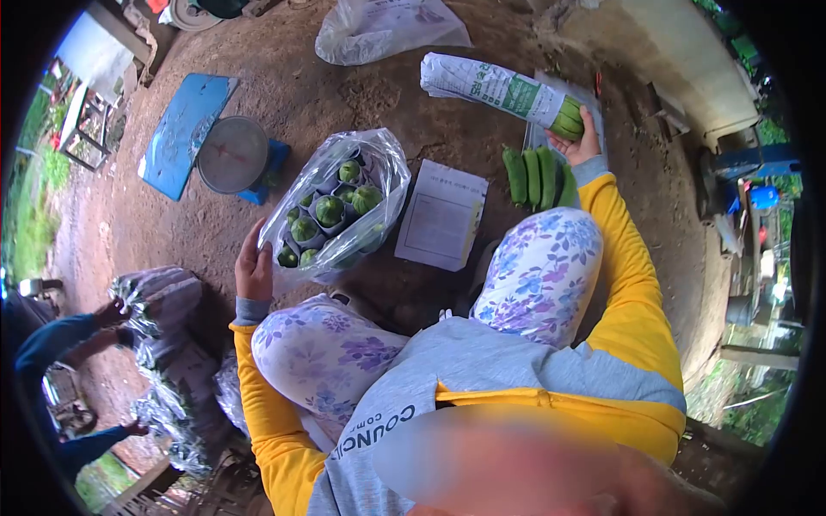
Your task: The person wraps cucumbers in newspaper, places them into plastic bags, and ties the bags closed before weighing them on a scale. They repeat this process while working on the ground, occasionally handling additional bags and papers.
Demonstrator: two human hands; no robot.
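My left hand (253, 271) grips the near-left edge of a clear plastic bag (391, 159), its fingers partly hidden against the film. Inside the bag, round green vegetables (329, 211) sit in grey cups. Out to the right, my right hand (582, 142) is closed around the bare end of a bundle of long green vegetables (567, 119). White paper or film with green print (490, 86) wraps the rest of this bundle, which lies slanted to the left. Just below that hand, several loose dark-green long vegetables (533, 176) lie side by side.
A printed white box or sheet (440, 215) lies between the bag and my right knee. Left of the bag stand a round-topped scale (232, 155) and a blue board (182, 138). Another plastic bag (387, 30) lies at the back. A co-worker's blue sleeves (56, 344) reach toward bagged goods (168, 310).
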